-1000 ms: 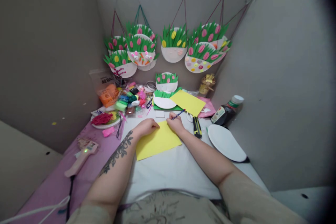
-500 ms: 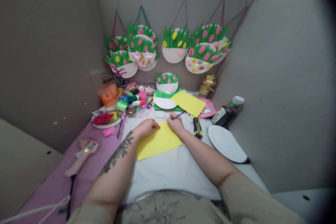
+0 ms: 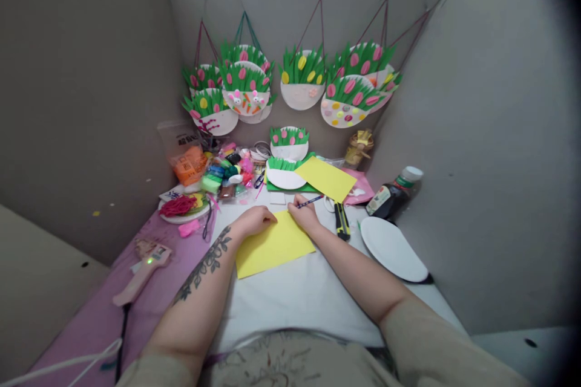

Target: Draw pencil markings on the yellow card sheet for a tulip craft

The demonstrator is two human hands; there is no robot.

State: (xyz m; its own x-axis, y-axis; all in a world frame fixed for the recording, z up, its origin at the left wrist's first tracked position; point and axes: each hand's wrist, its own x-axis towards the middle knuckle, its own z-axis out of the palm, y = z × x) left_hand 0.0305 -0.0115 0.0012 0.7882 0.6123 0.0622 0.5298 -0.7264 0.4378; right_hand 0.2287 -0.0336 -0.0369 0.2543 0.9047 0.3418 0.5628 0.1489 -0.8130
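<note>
A plain yellow sheet of paper [image 3: 275,248] lies at a slant on the white cloth in front of me. My left hand [image 3: 258,219] rests at its upper left edge, fingers curled and closed, holding the sheet down. At the top right corner of the sheet, my right hand [image 3: 304,213] grips a dark patterned pencil [image 3: 310,201] in a writing hold. The pencil's back end points up to the right; its tip is hidden by my fingers. Just right of that hand lies a yellow-and-black utility knife [image 3: 342,221].
Behind my hands stand paper-plate baskets with green paper grass [image 3: 285,178] and another yellow sheet [image 3: 325,178]. A dark bottle [image 3: 394,195] and a white half plate [image 3: 393,248] are on the right. On the left lie a pink glue gun [image 3: 144,272] and coloured clay packs [image 3: 222,175].
Almost nothing differs. The pencil in my right hand has shifted very slightly; my left hand and the paper stay in place.
</note>
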